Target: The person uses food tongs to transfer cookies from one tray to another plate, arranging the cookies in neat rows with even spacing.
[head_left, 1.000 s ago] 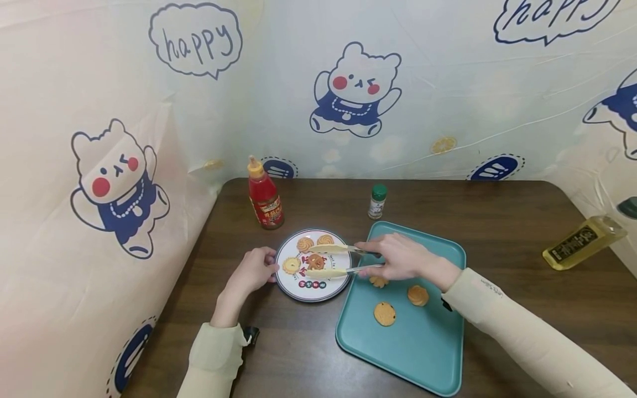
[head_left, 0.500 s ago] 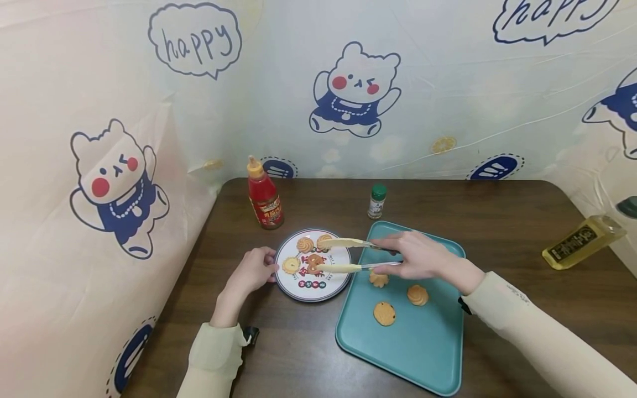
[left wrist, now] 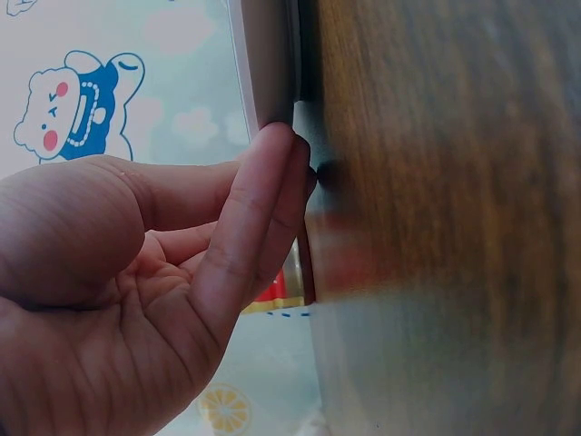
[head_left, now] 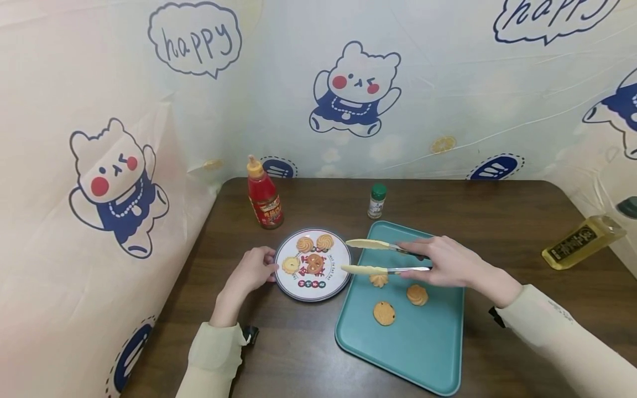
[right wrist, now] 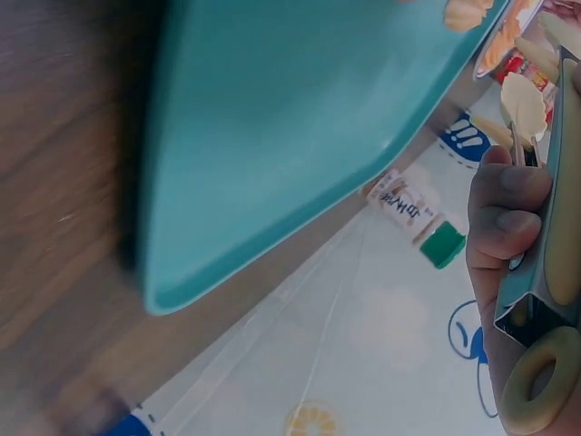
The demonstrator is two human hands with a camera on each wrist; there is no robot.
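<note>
My left hand [head_left: 255, 270] pinches the left rim of a white printed plate [head_left: 312, 294], its fingers at the edge in the left wrist view. Several cookies lie on the plate, among them two swirl cookies [head_left: 325, 242], a pale round one [head_left: 291, 265] and a brown one [head_left: 314, 264] in the middle. My right hand [head_left: 443, 261] grips metal tongs with cream tips [head_left: 367, 270]. The tong arms are spread with nothing between them, above the gap from plate to tray. On the teal tray [head_left: 413, 348] lie a flower-shaped cookie [head_left: 379, 279], a swirl cookie [head_left: 417, 295] and a speckled round cookie [head_left: 384, 313].
A red sauce bottle [head_left: 266, 199] stands behind the plate. Behind the tray is a small green-capped shaker [head_left: 377, 202]. A bottle of yellow oil [head_left: 579, 243] is at the right of the brown table [head_left: 502, 215]. Printed cloth hangs around the back and sides.
My right hand has drawn the spread tongs rightward off the plate, from over the brown cookie toward the tray. My left hand stays on the plate rim.
</note>
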